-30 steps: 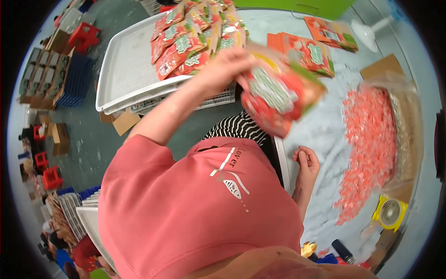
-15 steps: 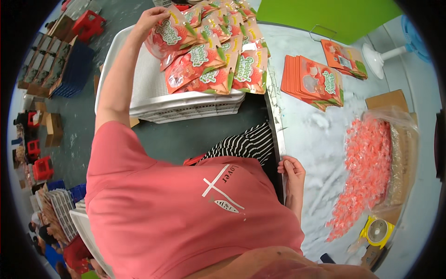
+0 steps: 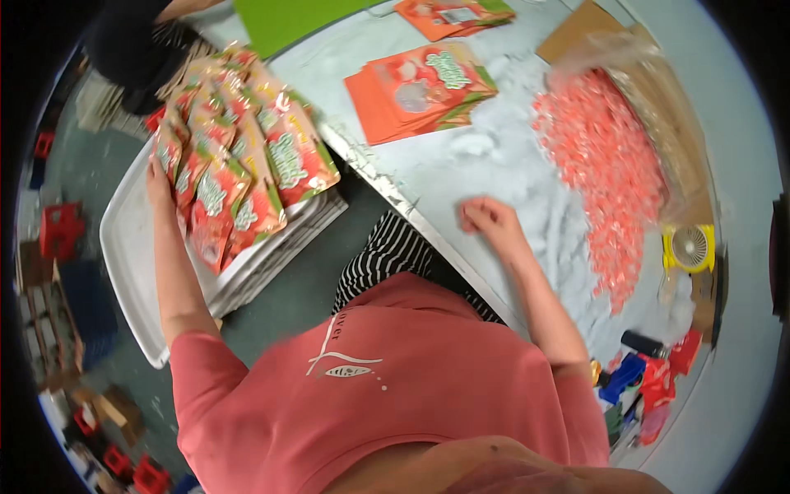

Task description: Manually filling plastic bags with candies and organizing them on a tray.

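My left hand (image 3: 157, 183) reaches to the white plastic tray (image 3: 141, 317) on the left. It touches the outer edge of the leftmost filled pouch (image 3: 168, 146); its fingers are blurred and partly hidden, so their grip is unclear. Overlapping rows of shiny red-and-peach pouches (image 3: 290, 160) fill much of that tray. My right hand (image 3: 491, 221) hovers over the marbled table near its front edge, fingers curled in, nothing visible in them. Beyond it lies a fanned stack of flat orange pouches (image 3: 420, 90). To its right spreads a heap of small pink-red wrapped pieces (image 3: 605, 156).
A second flat pouch stack (image 3: 454, 16) lies farther back by a green panel (image 3: 296, 20). Right of the heap are a cardboard box with clear liner (image 3: 666, 123) and a yellow fan (image 3: 690, 249). Another person (image 3: 132, 49) in dark headwear stands beyond the tray.
The view has turned, and the tray now sits lower left. My left hand has gone from atop a pouch to the pouches' outer side. My right hand moved from the table edge over the tabletop.
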`<action>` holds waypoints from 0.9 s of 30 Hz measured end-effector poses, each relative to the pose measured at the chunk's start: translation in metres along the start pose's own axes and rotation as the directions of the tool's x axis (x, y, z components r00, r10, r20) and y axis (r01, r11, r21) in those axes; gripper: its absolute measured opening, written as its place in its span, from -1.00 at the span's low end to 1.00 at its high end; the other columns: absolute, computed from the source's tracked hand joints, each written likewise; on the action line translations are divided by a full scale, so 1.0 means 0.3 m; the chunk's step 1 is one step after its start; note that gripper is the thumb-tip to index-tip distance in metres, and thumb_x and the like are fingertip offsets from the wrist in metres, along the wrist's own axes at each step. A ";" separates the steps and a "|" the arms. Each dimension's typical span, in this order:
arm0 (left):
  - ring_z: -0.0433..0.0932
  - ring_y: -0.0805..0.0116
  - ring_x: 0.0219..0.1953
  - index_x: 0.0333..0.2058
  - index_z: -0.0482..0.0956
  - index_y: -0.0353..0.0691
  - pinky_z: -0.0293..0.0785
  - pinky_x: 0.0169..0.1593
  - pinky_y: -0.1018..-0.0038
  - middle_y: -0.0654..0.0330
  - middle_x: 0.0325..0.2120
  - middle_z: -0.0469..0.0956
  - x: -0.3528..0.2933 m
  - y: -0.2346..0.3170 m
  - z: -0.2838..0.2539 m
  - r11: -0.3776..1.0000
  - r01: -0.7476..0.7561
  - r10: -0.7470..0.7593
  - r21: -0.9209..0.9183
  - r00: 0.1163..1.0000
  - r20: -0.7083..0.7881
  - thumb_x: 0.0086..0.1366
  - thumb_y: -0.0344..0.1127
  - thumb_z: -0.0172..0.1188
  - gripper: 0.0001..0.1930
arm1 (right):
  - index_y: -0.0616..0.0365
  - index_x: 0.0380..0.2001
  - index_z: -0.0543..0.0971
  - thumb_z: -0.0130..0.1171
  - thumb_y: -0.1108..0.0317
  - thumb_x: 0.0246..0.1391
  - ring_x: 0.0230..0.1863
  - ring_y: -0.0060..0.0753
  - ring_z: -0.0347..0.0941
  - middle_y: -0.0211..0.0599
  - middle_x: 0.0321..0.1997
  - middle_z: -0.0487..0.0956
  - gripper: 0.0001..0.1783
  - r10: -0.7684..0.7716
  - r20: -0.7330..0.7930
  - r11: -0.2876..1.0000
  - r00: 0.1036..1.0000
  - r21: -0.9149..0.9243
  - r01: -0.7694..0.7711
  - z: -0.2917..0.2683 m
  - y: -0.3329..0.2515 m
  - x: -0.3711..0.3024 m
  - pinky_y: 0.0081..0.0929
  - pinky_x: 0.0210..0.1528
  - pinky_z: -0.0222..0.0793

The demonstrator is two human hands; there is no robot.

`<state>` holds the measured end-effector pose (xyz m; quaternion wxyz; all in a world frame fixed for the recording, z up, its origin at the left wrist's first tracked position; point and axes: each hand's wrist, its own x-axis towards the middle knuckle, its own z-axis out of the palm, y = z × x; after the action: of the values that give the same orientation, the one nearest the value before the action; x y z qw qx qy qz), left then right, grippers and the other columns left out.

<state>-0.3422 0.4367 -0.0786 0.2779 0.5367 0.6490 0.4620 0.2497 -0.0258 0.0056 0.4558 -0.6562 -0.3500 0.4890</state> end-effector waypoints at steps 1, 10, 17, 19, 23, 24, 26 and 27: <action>0.48 0.11 0.16 0.16 0.45 -0.39 0.30 0.24 0.34 -0.06 0.11 0.51 0.025 -0.009 0.055 1.000 -0.012 0.012 -0.013 0.999 0.036 0.41 0.22 -0.07 -0.28 | 0.29 -0.18 0.61 0.11 0.38 0.26 -0.39 -0.59 0.45 -0.40 -0.41 0.58 -0.80 -0.009 -0.029 0.998 1.000 -0.060 0.007 -0.031 -0.034 0.058 -0.58 -0.27 0.39; 0.36 0.05 0.26 0.26 0.34 -0.35 0.23 0.29 0.33 -0.08 0.22 0.39 0.127 -0.078 0.202 1.000 0.009 -0.005 -0.029 0.989 0.148 0.37 0.23 -0.05 -0.24 | 0.18 -0.10 0.65 0.27 0.16 0.11 -0.02 -0.17 0.54 -0.01 -0.03 0.57 -0.63 -0.600 -0.373 0.670 0.708 -0.718 0.189 -0.365 -0.130 0.651 -0.35 0.06 0.45; 0.39 0.20 0.20 0.29 0.29 -0.24 0.27 0.27 0.35 0.05 0.20 0.40 0.226 -0.046 0.075 0.998 -0.069 0.066 0.009 0.978 0.198 0.42 0.14 -0.04 -0.34 | 0.14 -0.02 0.63 0.41 -0.21 -0.20 0.15 0.03 0.42 0.09 0.09 0.48 -0.23 -0.592 -0.192 0.458 0.783 -0.880 0.130 -0.257 -0.197 0.782 -0.22 0.19 0.38; 0.39 0.25 0.19 0.31 0.27 -0.18 0.30 0.25 0.36 0.09 0.21 0.39 0.095 0.030 0.247 0.948 0.199 -0.124 -0.250 0.950 0.285 0.44 0.11 -0.03 -0.37 | 0.20 0.02 0.60 0.41 -0.19 -0.18 0.16 0.05 0.42 0.10 0.11 0.47 -0.20 -0.544 -0.175 0.375 0.820 -0.926 0.051 -0.295 -0.173 0.760 -0.22 0.20 0.37; 0.44 0.22 0.16 0.31 0.24 -0.26 0.38 0.20 0.35 0.09 0.21 0.38 0.066 0.109 0.173 0.928 0.235 -0.159 -0.289 0.951 0.264 0.42 0.15 0.00 -0.31 | 0.20 0.15 0.50 0.46 -0.19 -0.27 0.15 0.05 0.44 0.11 0.14 0.47 -0.05 -0.331 -0.240 0.614 0.913 -0.789 0.015 -0.307 -0.184 0.773 -0.24 0.22 0.36; 0.45 0.23 0.15 0.29 0.27 -0.30 0.40 0.18 0.34 0.10 0.21 0.39 0.068 0.103 0.139 0.943 0.216 -0.178 -0.253 0.970 0.162 0.43 0.15 -0.01 -0.31 | 0.20 0.19 0.46 0.48 -0.19 -0.31 0.17 0.06 0.44 0.13 0.16 0.47 0.02 -0.303 -0.265 0.630 0.915 -0.776 -0.016 -0.298 -0.192 0.778 -0.24 0.23 0.35; 0.45 0.23 0.16 0.28 0.28 -0.31 0.40 0.18 0.34 0.07 0.20 0.40 0.060 0.080 0.098 0.958 0.162 -0.109 -0.238 0.969 0.220 0.44 0.14 -0.03 -0.32 | 0.23 0.22 0.42 0.50 -0.20 -0.34 0.20 0.06 0.42 0.15 0.19 0.46 0.08 -0.311 -0.235 0.611 0.921 -0.792 0.005 -0.303 -0.203 0.783 -0.24 0.24 0.34; 0.44 0.24 0.17 0.28 0.29 -0.31 0.40 0.18 0.34 0.05 0.19 0.42 0.042 0.064 0.071 0.968 0.111 -0.045 -0.223 0.959 0.281 0.45 0.13 -0.05 -0.34 | 0.25 0.25 0.38 0.51 -0.21 -0.38 0.23 0.06 0.41 0.17 0.22 0.44 0.14 -0.313 -0.205 0.591 0.927 -0.806 0.021 -0.312 -0.201 0.792 -0.23 0.26 0.33</action>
<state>-0.3188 0.4552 -0.0686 0.4450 0.5321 0.5656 0.4461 0.4044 0.1857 -0.0044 0.2140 -0.8240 -0.5103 0.1220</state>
